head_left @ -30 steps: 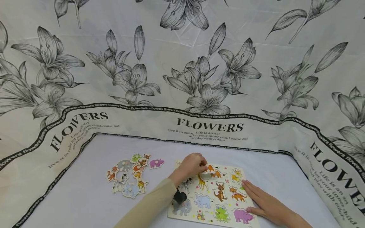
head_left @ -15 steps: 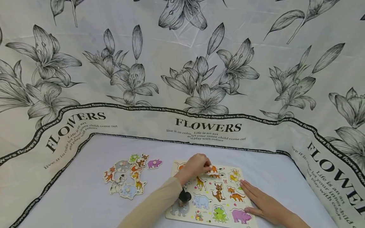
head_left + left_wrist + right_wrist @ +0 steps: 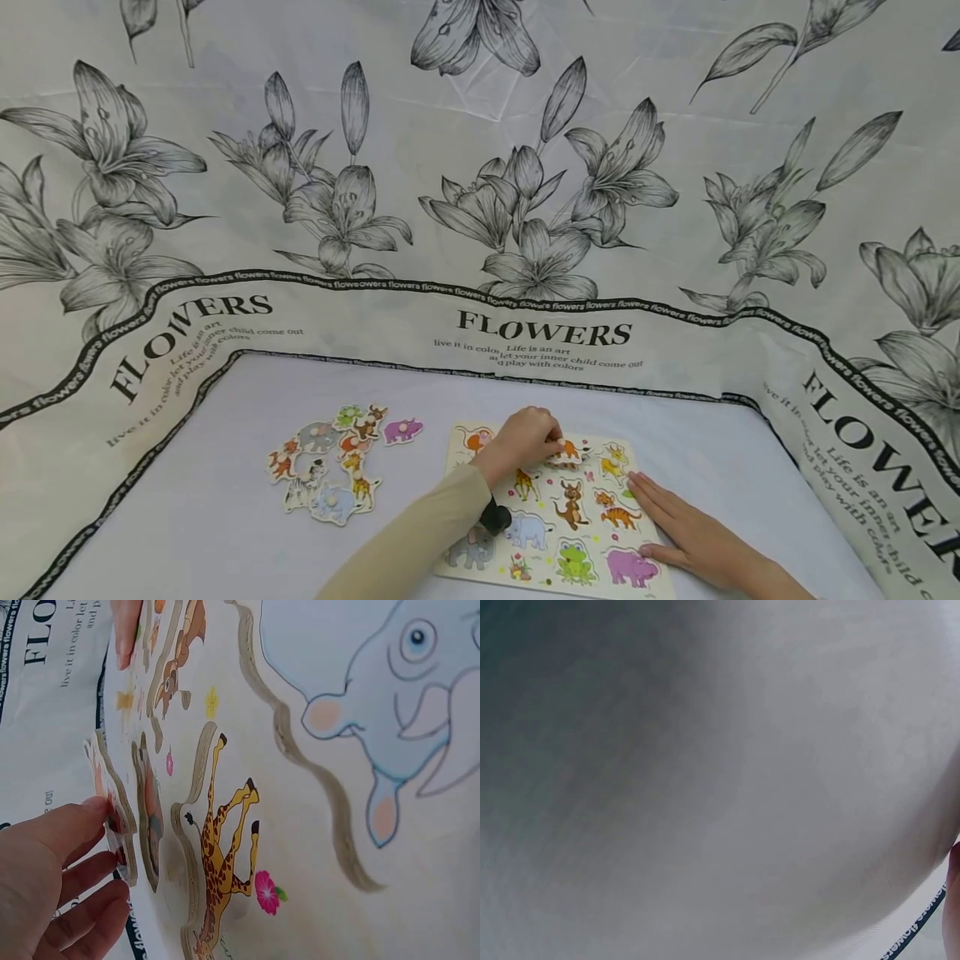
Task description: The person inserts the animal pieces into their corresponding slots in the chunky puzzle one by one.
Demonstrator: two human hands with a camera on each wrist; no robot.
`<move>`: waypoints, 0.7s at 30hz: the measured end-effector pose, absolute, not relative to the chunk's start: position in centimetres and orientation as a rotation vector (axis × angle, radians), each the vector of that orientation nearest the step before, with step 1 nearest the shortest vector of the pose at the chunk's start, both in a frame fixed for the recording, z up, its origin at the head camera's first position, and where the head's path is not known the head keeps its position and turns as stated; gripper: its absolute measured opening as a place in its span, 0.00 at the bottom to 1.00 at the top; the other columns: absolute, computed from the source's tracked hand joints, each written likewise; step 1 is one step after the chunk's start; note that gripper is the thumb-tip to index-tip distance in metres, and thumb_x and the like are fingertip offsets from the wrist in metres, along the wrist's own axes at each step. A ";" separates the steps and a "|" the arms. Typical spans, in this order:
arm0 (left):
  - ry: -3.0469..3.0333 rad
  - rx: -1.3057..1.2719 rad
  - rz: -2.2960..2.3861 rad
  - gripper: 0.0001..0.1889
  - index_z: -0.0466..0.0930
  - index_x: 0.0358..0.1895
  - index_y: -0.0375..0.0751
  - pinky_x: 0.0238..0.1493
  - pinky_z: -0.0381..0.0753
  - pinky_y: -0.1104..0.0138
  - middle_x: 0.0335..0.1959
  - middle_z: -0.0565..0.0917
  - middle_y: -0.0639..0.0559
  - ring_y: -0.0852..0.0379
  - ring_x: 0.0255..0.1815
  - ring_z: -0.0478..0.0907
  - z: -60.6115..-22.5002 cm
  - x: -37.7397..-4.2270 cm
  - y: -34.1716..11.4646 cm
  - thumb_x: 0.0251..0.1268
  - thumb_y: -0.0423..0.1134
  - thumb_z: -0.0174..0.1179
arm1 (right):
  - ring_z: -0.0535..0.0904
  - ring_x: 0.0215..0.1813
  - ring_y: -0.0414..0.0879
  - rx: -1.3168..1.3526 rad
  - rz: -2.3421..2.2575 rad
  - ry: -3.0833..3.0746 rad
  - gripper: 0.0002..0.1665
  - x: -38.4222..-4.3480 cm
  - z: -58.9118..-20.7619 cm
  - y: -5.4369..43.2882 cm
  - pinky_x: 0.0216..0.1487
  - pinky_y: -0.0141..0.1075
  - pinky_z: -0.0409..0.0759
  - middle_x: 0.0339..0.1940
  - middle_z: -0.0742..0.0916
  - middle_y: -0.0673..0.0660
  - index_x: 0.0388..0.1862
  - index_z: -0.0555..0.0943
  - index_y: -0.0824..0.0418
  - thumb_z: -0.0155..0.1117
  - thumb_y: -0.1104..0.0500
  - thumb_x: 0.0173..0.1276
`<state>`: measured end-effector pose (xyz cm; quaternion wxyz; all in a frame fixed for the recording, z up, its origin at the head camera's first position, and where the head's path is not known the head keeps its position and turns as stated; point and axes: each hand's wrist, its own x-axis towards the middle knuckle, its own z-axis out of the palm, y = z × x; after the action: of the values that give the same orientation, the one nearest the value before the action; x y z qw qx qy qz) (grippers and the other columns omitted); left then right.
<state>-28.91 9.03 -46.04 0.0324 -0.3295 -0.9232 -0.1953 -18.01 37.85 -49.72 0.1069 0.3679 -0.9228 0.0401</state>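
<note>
My left hand (image 3: 527, 437) pinches an orange animal puzzle piece (image 3: 572, 451) over the upper middle of the puzzle board (image 3: 487, 575). In the left wrist view, thumb and fingers hold that piece (image 3: 116, 806) on edge, slightly apart from a matching recess (image 3: 151, 814) in the board. The piece's printed face is seen too obliquely to tell which animal it is. On the board's right edge, my right hand (image 3: 693, 533) rests with its fingers straight. Printed pictures on the board include a giraffe, a kangaroo, a frog and a purple hippo.
Left of the board lies a cluster of loose animal pieces, among them a zebra (image 3: 302, 490), a giraffe (image 3: 362, 483) and a purple hippo (image 3: 403, 431). Behind the white tabletop (image 3: 225, 508) rises a flower-printed cloth (image 3: 375, 325). Pale blur fills most of the right wrist view.
My left hand has shifted slightly right with the orange piece, staying over the same part of the board. The right hand keeps its place on the edge. The whole head view has drifted a little.
</note>
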 end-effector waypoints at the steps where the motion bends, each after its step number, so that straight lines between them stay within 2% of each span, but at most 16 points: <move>1: -2.846 -1.012 -0.604 0.07 0.88 0.36 0.48 0.38 0.75 0.76 0.33 0.84 0.58 0.66 0.32 0.76 -46.0 -28.9 9.1 0.64 0.44 0.63 | 0.33 0.76 0.24 1.085 0.115 -2.717 0.47 -18.0 -49.7 37.9 0.67 0.12 0.33 0.72 0.69 0.62 0.73 0.61 0.64 0.62 0.40 0.65; 9: -2.869 -1.009 -0.467 0.07 0.87 0.35 0.49 0.35 0.73 0.76 0.32 0.84 0.59 0.66 0.30 0.73 -46.4 -29.1 9.5 0.65 0.45 0.61 | 0.33 0.76 0.24 1.096 0.110 -2.728 0.47 -18.1 -49.7 37.9 0.67 0.12 0.32 0.73 0.68 0.62 0.74 0.60 0.64 0.60 0.40 0.65; 21: -2.838 -1.014 -0.403 0.08 0.87 0.35 0.49 0.34 0.74 0.77 0.32 0.84 0.58 0.65 0.32 0.76 -47.1 -29.0 9.8 0.65 0.45 0.62 | 0.33 0.76 0.25 1.100 0.135 -2.721 0.46 -17.9 -49.4 37.7 0.68 0.12 0.33 0.73 0.68 0.62 0.73 0.60 0.65 0.61 0.41 0.65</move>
<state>-29.01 9.82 -47.14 0.0506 -0.3331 -0.9321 -0.1325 -17.90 37.72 -49.38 0.1014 0.3726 -0.9213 0.0457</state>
